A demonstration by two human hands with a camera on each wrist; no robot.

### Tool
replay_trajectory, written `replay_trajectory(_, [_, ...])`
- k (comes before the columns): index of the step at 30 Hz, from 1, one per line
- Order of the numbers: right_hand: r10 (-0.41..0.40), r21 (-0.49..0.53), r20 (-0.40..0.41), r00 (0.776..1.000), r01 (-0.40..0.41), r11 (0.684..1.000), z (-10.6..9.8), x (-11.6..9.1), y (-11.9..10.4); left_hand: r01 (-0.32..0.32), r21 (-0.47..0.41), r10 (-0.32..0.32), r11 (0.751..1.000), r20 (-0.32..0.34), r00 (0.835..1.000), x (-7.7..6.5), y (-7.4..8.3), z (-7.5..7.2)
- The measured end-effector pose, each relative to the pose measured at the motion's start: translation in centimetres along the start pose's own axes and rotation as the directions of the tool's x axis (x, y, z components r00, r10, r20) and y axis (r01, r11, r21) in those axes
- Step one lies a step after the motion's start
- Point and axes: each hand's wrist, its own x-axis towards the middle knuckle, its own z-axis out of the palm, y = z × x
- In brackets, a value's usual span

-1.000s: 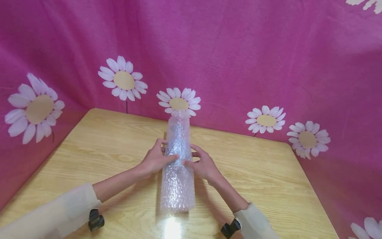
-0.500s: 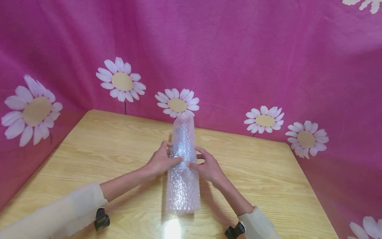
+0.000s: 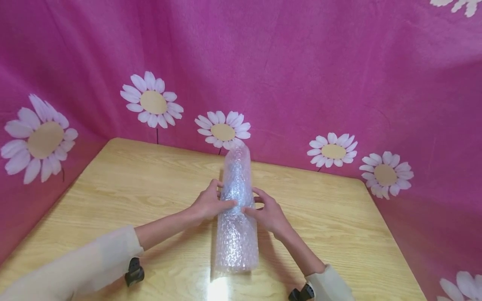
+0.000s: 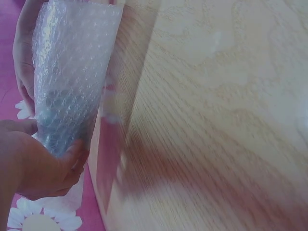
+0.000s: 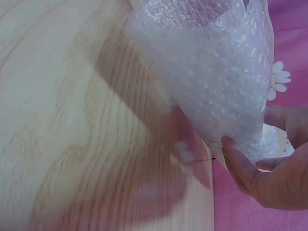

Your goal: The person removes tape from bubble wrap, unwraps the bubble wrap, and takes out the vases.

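Magenta daisy backdrop, wood counter: bubble-wrapped bundle pinched in both grips

Backdrop closes off back and sides, printed with white daisies, tan centres. Wood-grain counter in front of it, pale yellow, far corners rounded. Bright glare patch on my side, just off the bundle's near end.

Bubble-wrapped bundle: around mid-counter, long axis running away from me. Far tip overlaps the bottom of one daisy in the head view. Near end shows wider. Wrap is clear with a pinkish cast. Bluish-grey contents show through around the middle; can't identify them. Shadow falls on the wood beside it. Can't tell whether any part of it touches the counter.

Left grip: pinching the bundle on its left side, about mid-length. Thumb over the top, fingers down the side, partly hidden by the wrap.

Right grip: same on the right side, slightly nearer me. Thumb tips point at each other, apart, narrow strip of wrap between them. Left wrist view also catches the right grip behind the bundle.

Pale sleeves on both arms, black straps by the cuffs.
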Motion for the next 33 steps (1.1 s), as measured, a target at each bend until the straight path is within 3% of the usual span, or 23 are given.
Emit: replay_trajectory(33, [0.037, -0.107, -0.014, 0.999, -0.038, 0.994, -2.6, -0.8, 1.9, 0.011, -0.080, -0.001, 0.997, 0.123, 0.992, 1.7, -0.2, 3.2])
